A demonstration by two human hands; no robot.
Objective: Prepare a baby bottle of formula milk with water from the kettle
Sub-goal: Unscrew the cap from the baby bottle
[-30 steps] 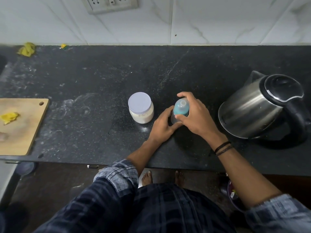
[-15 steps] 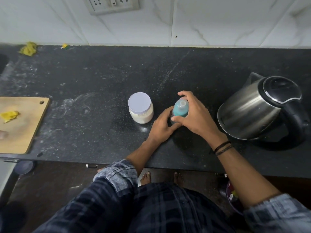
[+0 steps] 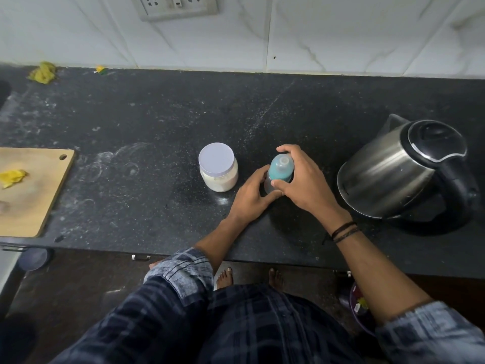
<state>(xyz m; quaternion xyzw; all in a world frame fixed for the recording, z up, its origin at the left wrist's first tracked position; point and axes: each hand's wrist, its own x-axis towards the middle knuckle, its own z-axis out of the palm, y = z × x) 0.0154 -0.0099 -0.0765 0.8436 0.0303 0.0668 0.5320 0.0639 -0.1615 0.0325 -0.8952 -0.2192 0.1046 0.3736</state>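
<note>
The small clear baby bottle with a teal screw top (image 3: 280, 168) stands upright on the speckled black stone counter (image 3: 157, 114), about midway between left and right and towards the near edge. Both hands are on it. The left hand (image 3: 250, 198) comes in from the near left, its fingers (image 3: 262, 173) curled round the clear lower body, low against the counter. That reads as a bracing hold, to stop the bottle turning or sliding. The right hand (image 3: 305, 181) arches over from the right, its fingers (image 3: 287, 149) and thumb wrapped closely round the teal top, with the nipple showing between them. This looks like a twisting grip, so I judge the step to be unscrewing the top, since the bottle must be opened before anything goes in. Whether the body holds anything I cannot tell, because the hands hide most of it.

Just left of the bottle, not touching it, stands a short clear jar with a flat white lid (image 3: 218, 166), closed, with pale powder inside, likely the formula. To the right sits the brushed steel kettle with a black lid and handle (image 3: 388, 174), lid shut. The two flank the bottle, probably so that both supplies are within easy reach. At the left edge lies a wooden cutting board (image 3: 34, 193) bearing a yellow scrap (image 3: 11, 177).
</note>
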